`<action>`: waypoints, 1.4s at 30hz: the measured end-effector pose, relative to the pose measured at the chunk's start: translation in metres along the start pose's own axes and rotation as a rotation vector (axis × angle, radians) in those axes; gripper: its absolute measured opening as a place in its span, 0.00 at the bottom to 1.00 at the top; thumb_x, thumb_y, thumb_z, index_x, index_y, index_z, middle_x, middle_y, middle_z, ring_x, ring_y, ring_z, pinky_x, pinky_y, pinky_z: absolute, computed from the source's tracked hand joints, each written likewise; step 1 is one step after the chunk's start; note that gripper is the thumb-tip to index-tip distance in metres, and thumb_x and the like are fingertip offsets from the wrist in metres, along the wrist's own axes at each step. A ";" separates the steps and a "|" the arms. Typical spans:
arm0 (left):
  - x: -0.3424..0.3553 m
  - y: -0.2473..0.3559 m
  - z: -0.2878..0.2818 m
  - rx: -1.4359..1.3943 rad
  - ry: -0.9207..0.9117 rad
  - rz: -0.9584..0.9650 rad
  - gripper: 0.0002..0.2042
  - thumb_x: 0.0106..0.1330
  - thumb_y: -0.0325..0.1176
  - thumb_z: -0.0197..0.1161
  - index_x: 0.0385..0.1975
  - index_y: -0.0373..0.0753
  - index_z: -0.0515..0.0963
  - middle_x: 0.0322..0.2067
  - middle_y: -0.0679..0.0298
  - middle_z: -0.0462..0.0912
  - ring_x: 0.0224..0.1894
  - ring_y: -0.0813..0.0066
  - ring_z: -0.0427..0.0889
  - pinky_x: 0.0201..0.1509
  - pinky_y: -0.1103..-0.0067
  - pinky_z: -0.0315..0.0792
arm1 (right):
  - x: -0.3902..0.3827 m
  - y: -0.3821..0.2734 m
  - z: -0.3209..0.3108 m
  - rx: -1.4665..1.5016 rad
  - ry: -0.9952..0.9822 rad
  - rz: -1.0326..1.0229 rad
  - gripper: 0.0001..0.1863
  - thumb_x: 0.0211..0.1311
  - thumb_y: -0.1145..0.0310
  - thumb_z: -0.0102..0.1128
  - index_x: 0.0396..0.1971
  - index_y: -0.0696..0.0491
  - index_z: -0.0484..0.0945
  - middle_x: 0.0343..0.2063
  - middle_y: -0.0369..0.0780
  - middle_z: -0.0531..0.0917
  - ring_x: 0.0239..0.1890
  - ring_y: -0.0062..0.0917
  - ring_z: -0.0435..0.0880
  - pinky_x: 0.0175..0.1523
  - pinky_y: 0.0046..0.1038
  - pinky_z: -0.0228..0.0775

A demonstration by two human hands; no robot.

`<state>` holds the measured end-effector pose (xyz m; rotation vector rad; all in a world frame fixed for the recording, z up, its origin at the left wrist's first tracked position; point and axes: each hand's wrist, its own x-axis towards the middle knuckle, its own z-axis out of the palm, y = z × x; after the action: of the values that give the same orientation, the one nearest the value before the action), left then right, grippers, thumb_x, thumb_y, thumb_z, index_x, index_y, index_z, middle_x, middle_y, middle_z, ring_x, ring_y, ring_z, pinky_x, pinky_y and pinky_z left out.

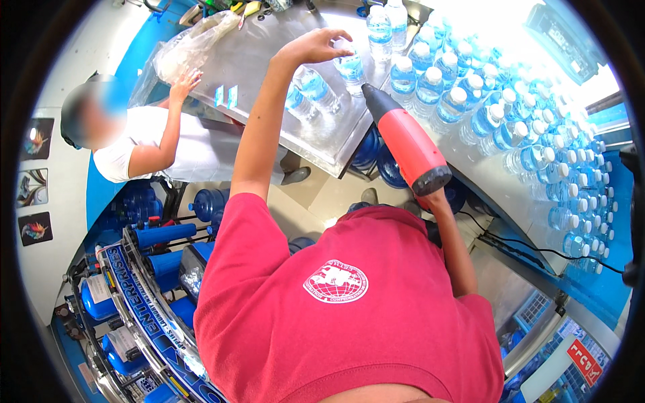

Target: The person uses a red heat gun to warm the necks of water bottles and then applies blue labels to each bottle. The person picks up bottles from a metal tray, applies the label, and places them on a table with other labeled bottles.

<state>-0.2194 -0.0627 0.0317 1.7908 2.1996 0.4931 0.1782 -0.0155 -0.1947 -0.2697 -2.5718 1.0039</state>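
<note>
My left hand (314, 47) reaches over the steel table (265, 54), its fingers curled around the top of a clear water bottle (349, 70) with a blue label. The bottle stands upright. In my right hand (435, 199) is a red heat gun (408, 144), held by its handle, which its body mostly hides. The gun's black nozzle (378, 101) points toward the lower part of that bottle, close to it. Two similar bottles (316, 88) stand to the left of the held one, and two more (380, 33) stand behind it.
Many capped water bottles (494, 121) crowd the counter on the right. A black cord (537, 247) runs along that side. At the left, a person in a white shirt (181, 144) has a hand by a clear plastic bag (191, 54). Large blue jugs (207, 201) sit below.
</note>
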 end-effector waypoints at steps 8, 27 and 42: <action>-0.003 0.007 -0.014 -0.028 -0.038 0.037 0.22 0.58 0.45 0.70 0.51 0.45 0.79 0.45 0.54 0.83 0.49 0.60 0.83 0.50 0.68 0.76 | 0.011 -0.016 0.006 0.197 0.104 0.007 0.13 0.61 0.70 0.62 0.46 0.54 0.80 0.43 0.42 0.84 0.50 0.38 0.82 0.55 0.38 0.73; -0.001 0.031 -0.005 0.344 0.147 0.119 0.26 0.62 0.57 0.62 0.42 0.36 0.78 0.30 0.52 0.84 0.35 0.56 0.85 0.43 0.67 0.77 | 0.021 -0.035 -0.005 0.220 0.341 -0.014 0.18 0.58 0.64 0.67 0.47 0.52 0.81 0.45 0.42 0.85 0.49 0.40 0.82 0.55 0.40 0.73; 0.022 0.024 -0.009 0.574 0.033 -0.228 0.29 0.61 0.61 0.57 0.43 0.38 0.81 0.40 0.50 0.85 0.47 0.54 0.84 0.51 0.64 0.76 | 0.017 -0.031 0.007 0.031 0.325 -0.084 0.14 0.58 0.71 0.66 0.45 0.54 0.80 0.38 0.39 0.84 0.42 0.32 0.83 0.49 0.32 0.74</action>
<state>-0.2061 -0.0382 0.0504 1.7333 2.7153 -0.1838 0.1588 -0.0376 -0.1734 -0.2876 -2.2539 0.8881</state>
